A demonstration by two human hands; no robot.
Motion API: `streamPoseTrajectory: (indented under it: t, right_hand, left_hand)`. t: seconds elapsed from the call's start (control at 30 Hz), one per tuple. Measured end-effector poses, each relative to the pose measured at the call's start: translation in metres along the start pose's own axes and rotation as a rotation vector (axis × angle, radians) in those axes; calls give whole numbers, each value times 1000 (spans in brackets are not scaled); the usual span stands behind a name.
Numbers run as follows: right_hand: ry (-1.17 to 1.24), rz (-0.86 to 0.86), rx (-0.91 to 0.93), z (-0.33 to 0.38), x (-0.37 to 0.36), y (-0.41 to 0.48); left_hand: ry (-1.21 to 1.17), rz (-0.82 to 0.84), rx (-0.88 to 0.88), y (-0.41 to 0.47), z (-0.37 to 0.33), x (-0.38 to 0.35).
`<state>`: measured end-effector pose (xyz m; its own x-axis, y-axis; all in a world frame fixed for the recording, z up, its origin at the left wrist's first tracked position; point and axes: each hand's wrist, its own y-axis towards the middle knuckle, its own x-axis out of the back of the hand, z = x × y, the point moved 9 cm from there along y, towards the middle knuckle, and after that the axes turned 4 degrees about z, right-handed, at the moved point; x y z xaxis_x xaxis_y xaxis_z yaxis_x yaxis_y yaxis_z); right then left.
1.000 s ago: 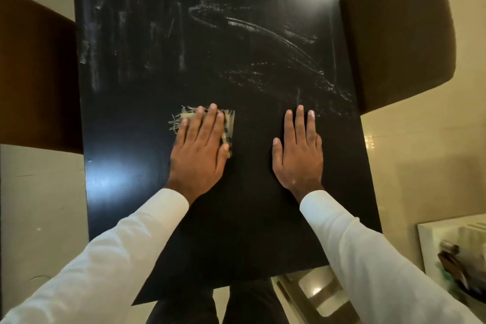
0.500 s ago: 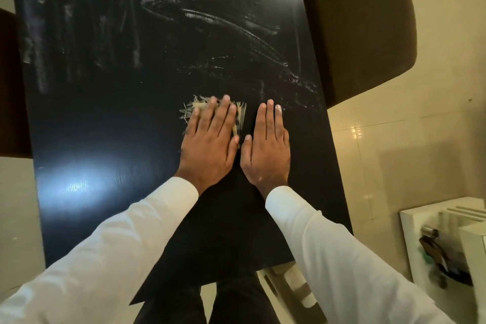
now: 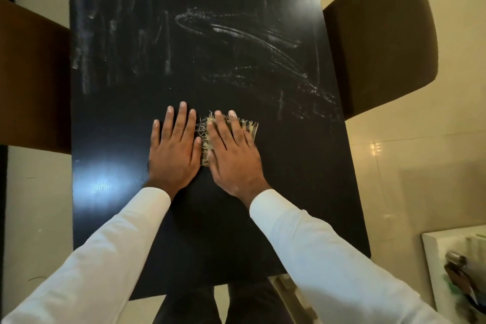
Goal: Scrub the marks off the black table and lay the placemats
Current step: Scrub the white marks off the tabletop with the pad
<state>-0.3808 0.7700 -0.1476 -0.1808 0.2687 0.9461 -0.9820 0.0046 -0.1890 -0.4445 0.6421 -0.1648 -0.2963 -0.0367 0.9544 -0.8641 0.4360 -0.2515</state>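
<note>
The black table carries white chalky smears across its far half; the near half looks dark and glossy. A small frayed beige cloth lies near the table's middle. My right hand lies flat on top of it and presses it down, fingers spread, so only the cloth's fringe and right edge show. Just left of the cloth, my left hand rests flat on the bare table with its fingers apart and holds nothing. No placemats are in view.
A dark brown chair stands at the table's right side and another at its left. A white box holding blurred items sits on the tiled floor at the lower right. My legs show under the near edge.
The cloth was under my left hand; now my right hand covers it. My right hand slid left to meet it, and my left hand came off onto the bare table.
</note>
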Motion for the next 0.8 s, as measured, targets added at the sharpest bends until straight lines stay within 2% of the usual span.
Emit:
streamPoseTrajectory:
  t: [0.13,0.23,0.33,0.5,0.57,0.67,0.73,0.8]
  right_hand:
    - [-4,1,-26,-26,-1,13]
    - [-22,-52,-200,-96,18,19]
    - [-45,-58,-318,-142,29,2]
    - [-28,-38,-414,-128,19,-38]
    - [-20,-29,-392,-115,14,-36]
    - [-18,-8,-252,-108,17,-10]
    - [-33,-13,-193,-122,23,16]
    - [-27,-33,-249,-157,35,37]
  left_hand:
    - [7,-14,14,1,-1,-3]
    - [5,-19,27,5,-12,-2]
    - [22,-8,-36,16,-45,-3]
    - [34,-18,-100,34,-99,-7]
    - [39,-21,-86,37,-102,-10]
    - [45,-37,-87,37,-102,-13]
    - [47,-44,-85,37,-102,-13]
    - [51,-30,-79,39,-104,-14]
